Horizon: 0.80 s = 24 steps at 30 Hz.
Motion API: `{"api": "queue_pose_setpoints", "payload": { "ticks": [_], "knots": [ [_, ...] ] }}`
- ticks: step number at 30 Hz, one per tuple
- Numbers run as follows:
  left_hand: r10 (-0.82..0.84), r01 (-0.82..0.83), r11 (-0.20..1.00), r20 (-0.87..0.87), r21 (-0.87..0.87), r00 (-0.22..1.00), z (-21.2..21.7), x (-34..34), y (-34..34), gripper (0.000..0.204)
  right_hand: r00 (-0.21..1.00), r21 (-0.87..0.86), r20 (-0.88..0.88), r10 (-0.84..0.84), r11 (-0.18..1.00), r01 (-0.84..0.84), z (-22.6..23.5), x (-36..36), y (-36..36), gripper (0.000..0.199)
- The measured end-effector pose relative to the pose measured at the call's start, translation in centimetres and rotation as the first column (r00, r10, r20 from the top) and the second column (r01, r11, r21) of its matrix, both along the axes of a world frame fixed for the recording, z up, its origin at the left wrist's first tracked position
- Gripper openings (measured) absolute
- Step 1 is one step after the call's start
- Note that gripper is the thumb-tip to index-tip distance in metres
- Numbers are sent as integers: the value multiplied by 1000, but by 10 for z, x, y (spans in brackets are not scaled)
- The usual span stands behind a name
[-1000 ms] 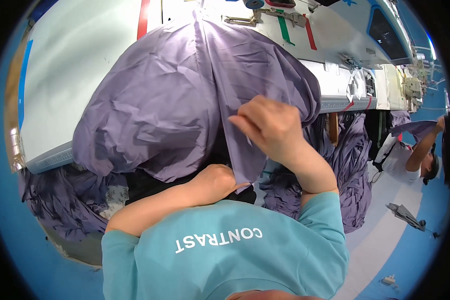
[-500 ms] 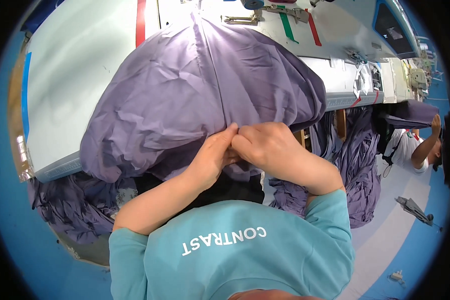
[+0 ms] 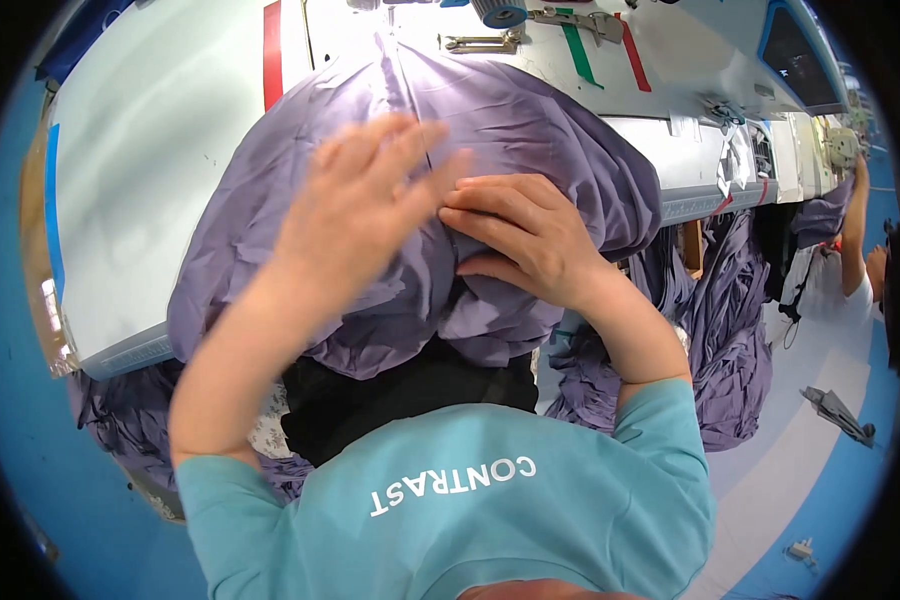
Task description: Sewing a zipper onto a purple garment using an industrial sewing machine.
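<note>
a garment workshop: long white sewing table [image 3: 150,150], heaped purple fabric [image 3: 530,130], another worker's arm [image 3: 854,235].

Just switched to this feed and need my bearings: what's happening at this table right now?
A person in a teal shirt is working a large crumpled purple fabric piece draped over the near edge of a pale grey worktable. The left hand, fingers spread and blurred, lies flat on top of the cloth. The right hand presses on the cloth just beside it, fingertips close to the left hand. More purple fabric hangs below the table's edge at right. Another person's arm shows at the far right.
</note>
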State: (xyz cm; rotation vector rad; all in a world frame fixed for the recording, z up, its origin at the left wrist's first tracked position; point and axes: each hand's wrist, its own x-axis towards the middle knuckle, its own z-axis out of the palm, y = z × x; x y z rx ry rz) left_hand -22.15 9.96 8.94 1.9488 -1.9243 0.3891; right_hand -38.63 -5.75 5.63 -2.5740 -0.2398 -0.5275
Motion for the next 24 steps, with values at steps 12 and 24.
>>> {"api": "queue_pose_setpoints", "payload": {
  "ticks": [12,24],
  "knots": [
    [-100,77,993,-284,-89,954,-22,25,6,29,962,218,272,-27,975,-35,14,15,-8,26],
    [60,18,988,-494,152,867,-8,17,-3,44,975,342,217,-58,939,-20,15,16,-7,21]
  ]
}}
